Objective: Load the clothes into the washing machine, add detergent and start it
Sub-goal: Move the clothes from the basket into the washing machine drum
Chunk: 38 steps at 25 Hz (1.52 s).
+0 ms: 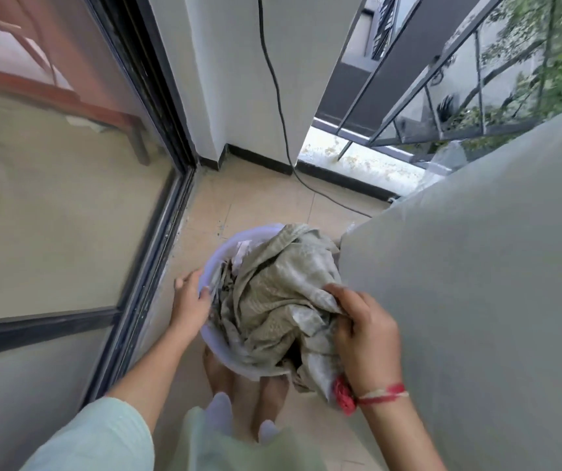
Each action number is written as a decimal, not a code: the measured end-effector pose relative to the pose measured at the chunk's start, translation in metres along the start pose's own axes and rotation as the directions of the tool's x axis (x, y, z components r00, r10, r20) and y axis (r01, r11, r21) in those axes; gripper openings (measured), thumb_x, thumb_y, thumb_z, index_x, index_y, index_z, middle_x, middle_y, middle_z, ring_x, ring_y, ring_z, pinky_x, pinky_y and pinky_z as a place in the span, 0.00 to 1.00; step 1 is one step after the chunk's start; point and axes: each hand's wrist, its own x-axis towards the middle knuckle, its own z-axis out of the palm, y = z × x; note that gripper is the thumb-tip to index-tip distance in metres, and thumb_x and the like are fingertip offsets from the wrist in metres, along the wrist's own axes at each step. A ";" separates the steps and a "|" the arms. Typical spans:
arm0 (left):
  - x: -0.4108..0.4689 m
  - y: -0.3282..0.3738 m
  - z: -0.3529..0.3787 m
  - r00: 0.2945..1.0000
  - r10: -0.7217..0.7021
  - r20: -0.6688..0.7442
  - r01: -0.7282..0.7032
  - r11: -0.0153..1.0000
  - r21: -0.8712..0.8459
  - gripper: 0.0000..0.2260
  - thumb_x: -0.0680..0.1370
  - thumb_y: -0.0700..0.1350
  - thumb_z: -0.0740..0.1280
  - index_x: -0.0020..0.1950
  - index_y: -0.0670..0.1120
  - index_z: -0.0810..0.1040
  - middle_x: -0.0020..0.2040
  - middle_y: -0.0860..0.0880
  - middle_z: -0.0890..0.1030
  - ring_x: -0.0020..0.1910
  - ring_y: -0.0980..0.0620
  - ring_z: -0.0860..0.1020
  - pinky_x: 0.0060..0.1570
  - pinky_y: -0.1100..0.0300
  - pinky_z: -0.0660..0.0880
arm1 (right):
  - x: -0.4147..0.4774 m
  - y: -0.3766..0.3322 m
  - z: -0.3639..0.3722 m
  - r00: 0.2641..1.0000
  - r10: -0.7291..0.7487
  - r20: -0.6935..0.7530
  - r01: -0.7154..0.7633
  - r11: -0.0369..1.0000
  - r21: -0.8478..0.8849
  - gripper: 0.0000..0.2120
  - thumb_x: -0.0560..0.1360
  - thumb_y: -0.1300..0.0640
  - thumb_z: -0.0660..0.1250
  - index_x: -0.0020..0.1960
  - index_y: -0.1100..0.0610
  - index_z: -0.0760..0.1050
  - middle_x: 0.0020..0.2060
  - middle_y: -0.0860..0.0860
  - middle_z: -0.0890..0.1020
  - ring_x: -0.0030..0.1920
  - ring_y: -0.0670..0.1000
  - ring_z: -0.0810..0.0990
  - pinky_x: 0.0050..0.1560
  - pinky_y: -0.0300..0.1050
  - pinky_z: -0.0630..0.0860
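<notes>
On the balcony floor [266,198] sat a tub [220,248] full of clothes [272,294], the left hand [189,305] gripping the tub's rim and the right hand [364,329] clenching the clothes, so loading, soap and starting all looked still to do.

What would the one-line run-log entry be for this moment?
stage: picking up laundry | left hand: grips rim of white basin | right hand: clutches beige clothes in basin | grey-covered machine: at right, closed

No readable text, label, brand, number or sign anywhere in view; surfaces plain or blurred.
</notes>
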 end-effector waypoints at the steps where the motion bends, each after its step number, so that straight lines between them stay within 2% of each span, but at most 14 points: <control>1: -0.016 0.033 -0.020 0.994 0.101 -0.048 -0.106 0.987 -0.117 0.24 0.76 0.47 0.63 0.71 0.42 0.65 0.67 0.41 0.65 0.67 0.46 0.66 0.63 0.65 0.59 | -0.001 -0.011 -0.014 0.999 -0.034 -0.016 0.033 0.998 -0.057 0.22 0.62 0.60 0.54 0.50 0.50 0.80 0.38 0.51 0.82 0.35 0.55 0.81 0.30 0.43 0.76; 4: -0.088 0.137 -0.083 0.877 0.454 0.161 -0.430 0.888 -0.163 0.49 0.62 0.66 0.71 0.76 0.53 0.52 0.72 0.56 0.55 0.71 0.62 0.53 0.67 0.71 0.50 | 0.002 -0.047 -0.066 0.995 -0.085 -0.046 0.081 0.992 -0.093 0.21 0.61 0.64 0.61 0.49 0.48 0.80 0.35 0.53 0.82 0.33 0.58 0.81 0.27 0.45 0.74; 8: -0.168 0.227 -0.110 0.616 0.658 0.433 -0.769 0.620 0.152 0.52 0.65 0.53 0.74 0.74 0.62 0.38 0.77 0.56 0.43 0.75 0.58 0.42 0.73 0.60 0.44 | 0.024 -0.095 -0.141 0.991 -0.132 -0.023 0.132 0.991 0.008 0.17 0.64 0.67 0.65 0.48 0.51 0.81 0.35 0.57 0.83 0.37 0.61 0.81 0.34 0.48 0.75; 12: -0.190 0.264 -0.136 0.632 0.752 0.186 -0.769 0.639 0.027 0.20 0.70 0.33 0.61 0.56 0.49 0.79 0.53 0.53 0.79 0.55 0.51 0.78 0.52 0.59 0.73 | 0.027 -0.110 -0.198 0.989 -0.117 0.092 0.104 0.985 0.134 0.17 0.67 0.60 0.71 0.53 0.51 0.71 0.41 0.53 0.81 0.43 0.58 0.79 0.39 0.48 0.74; 15: -0.200 0.269 -0.168 0.669 0.735 0.108 -0.743 0.667 0.065 0.10 0.73 0.34 0.65 0.47 0.47 0.80 0.44 0.51 0.82 0.46 0.53 0.80 0.46 0.53 0.77 | 0.027 -0.093 -0.228 0.940 -0.095 0.329 -0.119 0.811 0.572 0.33 0.63 0.48 0.77 0.64 0.47 0.67 0.51 0.49 0.79 0.51 0.47 0.78 0.48 0.41 0.76; 18: -0.214 0.268 -0.198 0.719 0.695 0.011 -0.694 0.718 -0.040 0.16 0.73 0.33 0.67 0.40 0.56 0.79 0.40 0.60 0.81 0.42 0.65 0.78 0.44 0.66 0.75 | 0.016 -0.054 -0.192 0.952 0.144 0.269 -0.305 0.465 0.831 0.33 0.70 0.48 0.72 0.71 0.46 0.62 0.66 0.49 0.71 0.64 0.48 0.72 0.58 0.44 0.73; 21: -0.231 0.271 -0.219 0.765 0.644 -0.010 -0.639 0.757 -0.134 0.22 0.74 0.34 0.65 0.34 0.62 0.78 0.35 0.64 0.79 0.37 0.69 0.74 0.40 0.71 0.69 | -0.018 -0.027 -0.117 0.846 0.361 0.392 -0.521 0.714 0.468 0.47 0.71 0.57 0.70 0.76 0.47 0.40 0.76 0.56 0.52 0.74 0.58 0.56 0.64 0.52 0.66; 23: -0.241 0.267 -0.230 0.791 0.610 -0.043 -0.606 0.774 -0.185 0.24 0.74 0.32 0.64 0.32 0.61 0.79 0.34 0.63 0.79 0.36 0.68 0.74 0.40 0.71 0.69 | -0.027 -0.037 -0.081 0.854 0.314 0.415 -0.401 0.905 0.140 0.50 0.71 0.48 0.68 0.74 0.47 0.31 0.76 0.58 0.42 0.75 0.59 0.47 0.70 0.56 0.58; 27: -0.272 0.241 -0.247 0.808 0.587 -0.051 -0.583 0.782 -0.221 0.06 0.69 0.46 0.66 0.33 0.55 0.80 0.35 0.56 0.80 0.38 0.60 0.76 0.40 0.62 0.73 | 0.010 -0.085 -0.059 0.841 0.258 0.476 -0.384 0.904 0.190 0.35 0.77 0.46 0.59 0.76 0.50 0.42 0.76 0.53 0.51 0.72 0.58 0.61 0.68 0.56 0.64; 30: -0.281 0.216 -0.255 0.822 0.567 -0.046 -0.568 0.812 -0.136 0.06 0.67 0.51 0.65 0.36 0.52 0.81 0.37 0.50 0.81 0.39 0.54 0.78 0.41 0.56 0.75 | 0.027 -0.102 -0.072 0.726 0.212 0.655 -0.630 0.587 0.508 0.16 0.80 0.57 0.57 0.64 0.63 0.71 0.58 0.60 0.77 0.41 0.46 0.78 0.34 0.31 0.76; 33: -0.274 0.200 -0.265 0.835 0.544 -0.086 -0.547 0.837 -0.011 0.04 0.71 0.46 0.68 0.44 0.50 0.82 0.43 0.50 0.83 0.46 0.54 0.80 0.47 0.58 0.77 | 0.033 -0.109 -0.111 0.727 0.373 0.577 -0.660 0.144 0.738 0.08 0.75 0.55 0.62 0.38 0.54 0.76 0.36 0.54 0.79 0.33 0.49 0.73 0.34 0.41 0.74; 34: -0.270 0.196 -0.268 0.831 0.544 -0.116 -0.544 0.838 0.041 0.06 0.73 0.41 0.69 0.46 0.51 0.81 0.45 0.51 0.82 0.47 0.56 0.79 0.47 0.63 0.75 | 0.037 -0.112 -0.127 0.781 0.425 0.458 -0.558 0.144 0.817 0.09 0.72 0.54 0.64 0.33 0.52 0.73 0.31 0.51 0.76 0.33 0.49 0.71 0.37 0.46 0.71; 36: -0.260 0.193 -0.271 0.814 0.546 -0.197 -0.539 0.837 0.095 0.12 0.75 0.35 0.67 0.48 0.52 0.81 0.47 0.53 0.81 0.47 0.60 0.78 0.45 0.69 0.74 | 0.035 -0.126 -0.174 0.956 0.290 -0.042 -0.154 0.619 0.770 0.08 0.70 0.60 0.66 0.34 0.50 0.72 0.29 0.47 0.74 0.34 0.45 0.69 0.40 0.47 0.69; 38: -0.255 0.201 -0.270 0.814 0.521 -0.257 -0.528 0.848 0.049 0.13 0.76 0.35 0.65 0.49 0.53 0.81 0.48 0.55 0.81 0.48 0.60 0.78 0.44 0.70 0.74 | 0.025 -0.145 -0.225 0.876 -0.039 -0.481 0.290 0.839 0.460 0.09 0.69 0.65 0.68 0.44 0.53 0.77 0.36 0.47 0.79 0.39 0.43 0.73 0.52 0.46 0.72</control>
